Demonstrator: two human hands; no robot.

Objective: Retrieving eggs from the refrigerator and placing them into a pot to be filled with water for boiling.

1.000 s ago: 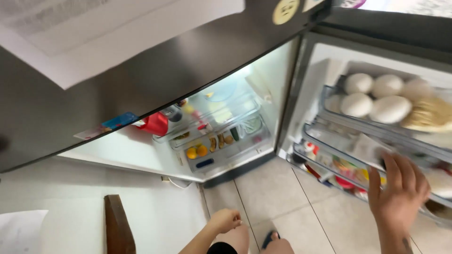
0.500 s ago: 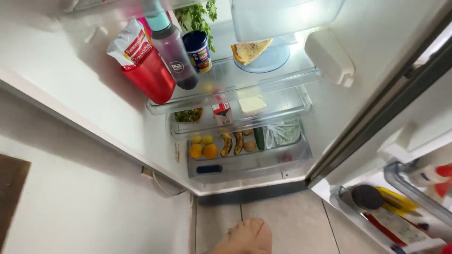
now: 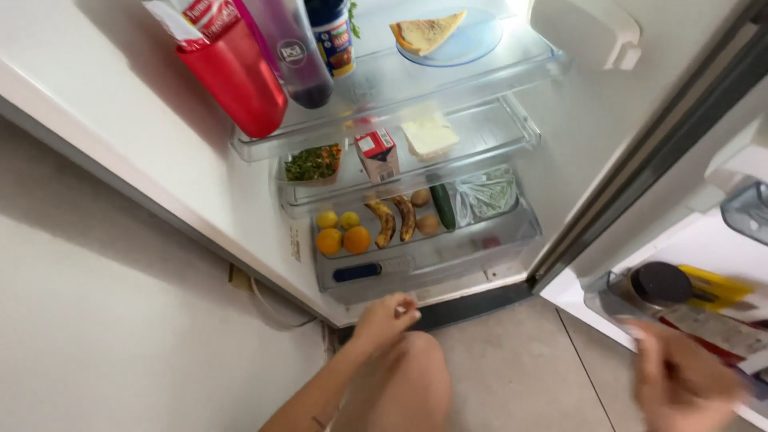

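Observation:
I look down into an open fridge. My left hand [image 3: 384,320] hovers with loosely curled fingers just below the front of the clear bottom drawer [image 3: 416,268], above my bent knee [image 3: 412,384]; it holds nothing. The drawer contains oranges [image 3: 342,240], lemons [image 3: 338,219], two dark bananas [image 3: 394,221], a cucumber [image 3: 442,206] and a bag of greens [image 3: 485,194]. My right hand [image 3: 684,376] is blurred at the lower right, next to the door shelf [image 3: 608,300] with a dark-lidded jar [image 3: 661,282]; whether it grips anything is unclear.
Upper shelves carry a red jug [image 3: 236,84], a purple bottle [image 3: 292,52], a plate with a pizza slice [image 3: 428,32], a small carton [image 3: 378,154], a white block [image 3: 430,134] and a tub of herbs [image 3: 314,162]. A white wall [image 3: 120,320] stands left; tiled floor [image 3: 520,376] below.
The view has swung from the fridge door and its egg shelf down to the fridge interior. My left hand rose toward the bottom drawer; my right hand has come into view by the door shelf.

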